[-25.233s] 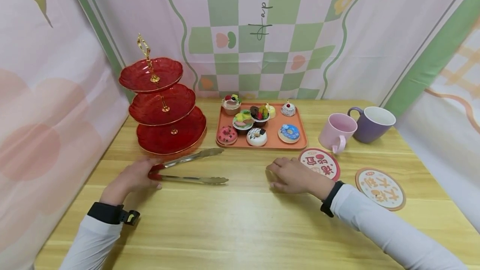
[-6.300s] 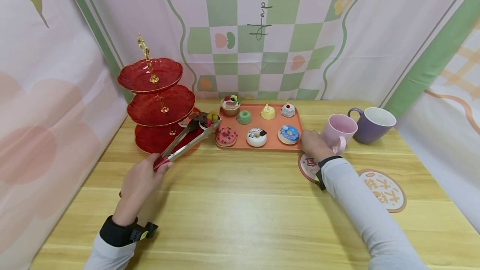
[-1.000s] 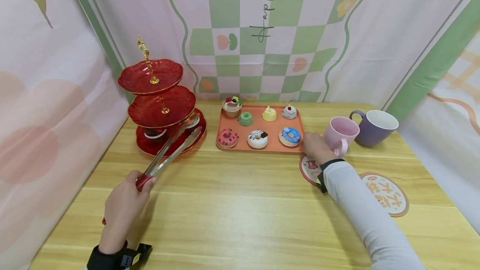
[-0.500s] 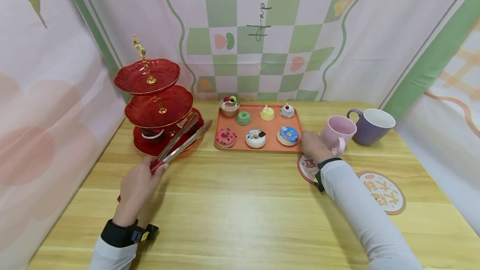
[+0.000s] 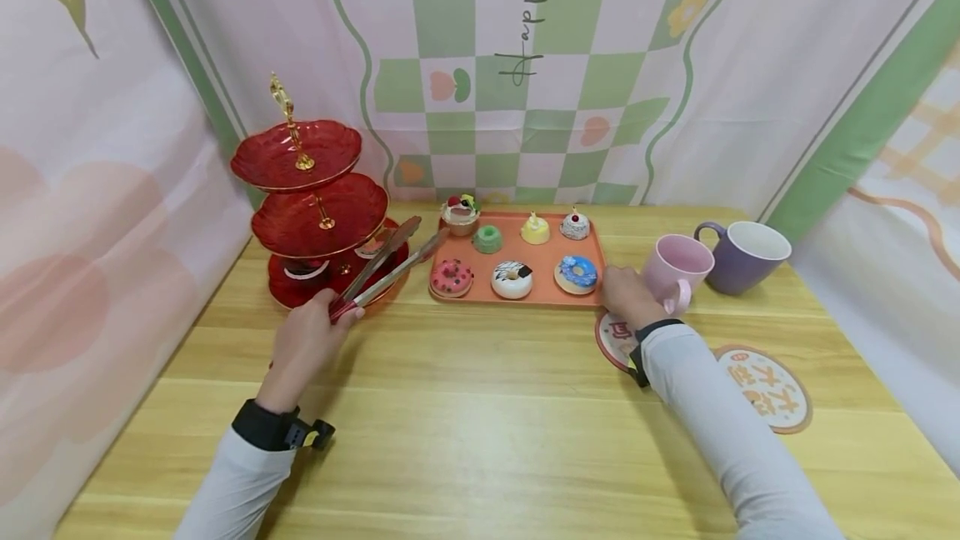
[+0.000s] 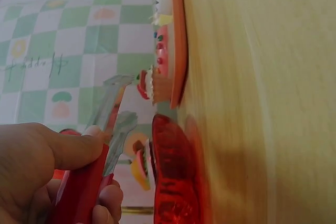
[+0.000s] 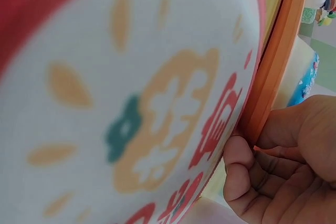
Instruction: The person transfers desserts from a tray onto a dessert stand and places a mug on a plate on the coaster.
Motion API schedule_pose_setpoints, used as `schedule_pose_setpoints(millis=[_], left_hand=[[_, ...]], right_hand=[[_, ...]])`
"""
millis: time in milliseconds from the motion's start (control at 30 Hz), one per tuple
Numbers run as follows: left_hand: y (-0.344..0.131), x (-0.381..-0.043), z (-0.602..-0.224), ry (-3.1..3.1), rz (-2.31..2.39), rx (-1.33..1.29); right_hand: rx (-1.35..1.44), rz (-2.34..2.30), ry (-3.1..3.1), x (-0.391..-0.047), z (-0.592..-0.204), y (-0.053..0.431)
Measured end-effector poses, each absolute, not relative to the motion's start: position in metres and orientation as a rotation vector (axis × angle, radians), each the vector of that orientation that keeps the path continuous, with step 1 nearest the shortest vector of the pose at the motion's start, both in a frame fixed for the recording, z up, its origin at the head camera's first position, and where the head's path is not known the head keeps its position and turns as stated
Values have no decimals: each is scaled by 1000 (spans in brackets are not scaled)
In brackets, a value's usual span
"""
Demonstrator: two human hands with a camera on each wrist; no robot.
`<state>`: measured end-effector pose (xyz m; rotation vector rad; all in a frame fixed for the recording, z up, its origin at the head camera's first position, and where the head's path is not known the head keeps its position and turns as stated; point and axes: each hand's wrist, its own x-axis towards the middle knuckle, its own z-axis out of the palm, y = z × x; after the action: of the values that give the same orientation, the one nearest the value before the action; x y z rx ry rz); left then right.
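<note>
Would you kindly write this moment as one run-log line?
Left hand: holds red-handled tongs, tips apart | Right hand: grips orange tray by edge | Red stand: two cupcakes, partly hidden, on bottom tier

Head view: above, at 6 o'clock, facing down across tabletop [image 5: 480, 407] toward 12; wrist views: close, rolled sideways; all share tray [image 5: 543, 265].

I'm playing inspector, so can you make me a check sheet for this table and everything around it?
Surface: light wood-grain table
Job's things: tongs, tips apart; orange tray with seven treats; red three-tier stand, two treats on its bottom tier
Clutter: pink mug, purple mug, two coasters
Hands: left hand grips the tongs; right hand pinches the tray's corner
Cables: nothing seen
Surroundings: patterned cloths behind and on both sides
</note>
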<state>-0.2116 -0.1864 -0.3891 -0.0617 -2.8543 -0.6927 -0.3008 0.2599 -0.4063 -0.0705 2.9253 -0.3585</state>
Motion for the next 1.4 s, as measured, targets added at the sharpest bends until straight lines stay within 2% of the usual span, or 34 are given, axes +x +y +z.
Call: schedule_pose_setpoints(millis=[700,1400], left_hand=[[-149,-266,-397,-2948,-775,67],[-128,-296,-400,-2946,-744,84]], right_hand=[[-78,-314,2939,-297,-404,257],[-111,-276,2965,-299,-405,257]])
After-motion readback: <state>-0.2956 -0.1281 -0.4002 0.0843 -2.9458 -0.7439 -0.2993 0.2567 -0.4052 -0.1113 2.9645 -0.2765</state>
